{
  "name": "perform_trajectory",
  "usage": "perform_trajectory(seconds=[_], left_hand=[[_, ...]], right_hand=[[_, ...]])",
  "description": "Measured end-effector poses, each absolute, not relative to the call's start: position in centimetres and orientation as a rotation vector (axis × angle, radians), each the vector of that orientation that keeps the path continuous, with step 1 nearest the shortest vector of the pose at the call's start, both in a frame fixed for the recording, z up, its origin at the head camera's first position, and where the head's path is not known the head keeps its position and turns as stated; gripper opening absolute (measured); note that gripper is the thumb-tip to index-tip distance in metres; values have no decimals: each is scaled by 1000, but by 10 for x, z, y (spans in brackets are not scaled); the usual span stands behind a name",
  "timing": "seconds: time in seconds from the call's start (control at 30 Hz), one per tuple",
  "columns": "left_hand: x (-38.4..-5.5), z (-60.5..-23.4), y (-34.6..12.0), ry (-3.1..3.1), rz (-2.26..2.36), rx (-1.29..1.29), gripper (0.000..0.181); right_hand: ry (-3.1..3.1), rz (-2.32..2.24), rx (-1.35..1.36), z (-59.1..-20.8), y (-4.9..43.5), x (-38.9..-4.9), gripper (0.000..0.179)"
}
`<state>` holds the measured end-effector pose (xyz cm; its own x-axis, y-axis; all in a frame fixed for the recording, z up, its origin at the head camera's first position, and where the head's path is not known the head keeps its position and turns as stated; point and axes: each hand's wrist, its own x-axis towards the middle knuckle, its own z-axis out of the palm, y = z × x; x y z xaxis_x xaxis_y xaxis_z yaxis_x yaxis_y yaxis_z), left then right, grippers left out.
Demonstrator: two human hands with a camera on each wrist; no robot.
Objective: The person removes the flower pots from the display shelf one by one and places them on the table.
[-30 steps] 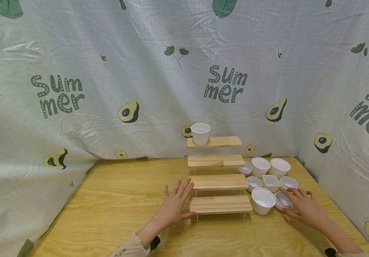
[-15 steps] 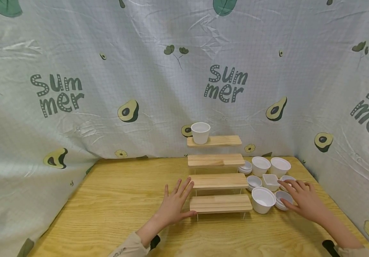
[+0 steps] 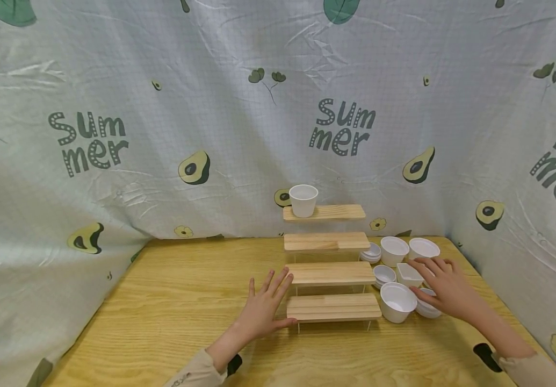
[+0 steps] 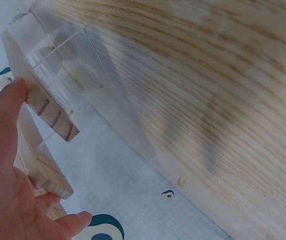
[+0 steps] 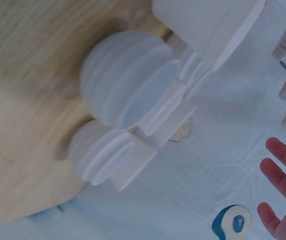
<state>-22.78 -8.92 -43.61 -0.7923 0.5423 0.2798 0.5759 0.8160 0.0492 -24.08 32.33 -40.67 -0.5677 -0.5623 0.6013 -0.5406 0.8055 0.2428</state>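
Note:
My left hand (image 3: 260, 309) lies against the left end of a stepped wooden shelf (image 3: 333, 308), fingers spread. In the left wrist view its thumb (image 4: 13, 95) touches the end of one board (image 4: 53, 117). Over the group of white containers hovers my right hand (image 3: 449, 287), fingers loosely bent and holding nothing. Beneath and beside it are a square white container (image 3: 408, 274), a low ribbed bowl (image 3: 426, 307) and a deep round white tub (image 3: 397, 302). The right wrist view shows ribbed bowls (image 5: 123, 80) apart from the fingers (image 5: 278, 177).
One white cup (image 3: 303, 201) stands on the left end of the top board. More white tubs (image 3: 394, 250) and small bowls (image 3: 370, 252) stand right of the shelf. A printed cloth (image 3: 239, 123) encloses the wooden table (image 3: 176, 301) at the back and sides.
My right hand has moved leftward and away from me, from the front ribbed bowl toward the square container. The left hand stays at the shelf.

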Motion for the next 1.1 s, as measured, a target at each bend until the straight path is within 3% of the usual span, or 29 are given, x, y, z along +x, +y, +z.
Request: perform_trajectory(seconds=[0.3, 0.9, 1.1], left_hand=[[-229, -436, -90, -2750, -214, -871, 90], [-229, -436, -89, -2741, -205, -859, 90], [-228, -436, -89, -2755, -186, -858, 90]], right_hand=[[-2279, -34, 874, -387, 303, -255, 53], [-2173, -29, 988, -358, 256, -279, 67], [-2154, -21, 1015, -352, 245, -287, 54]])
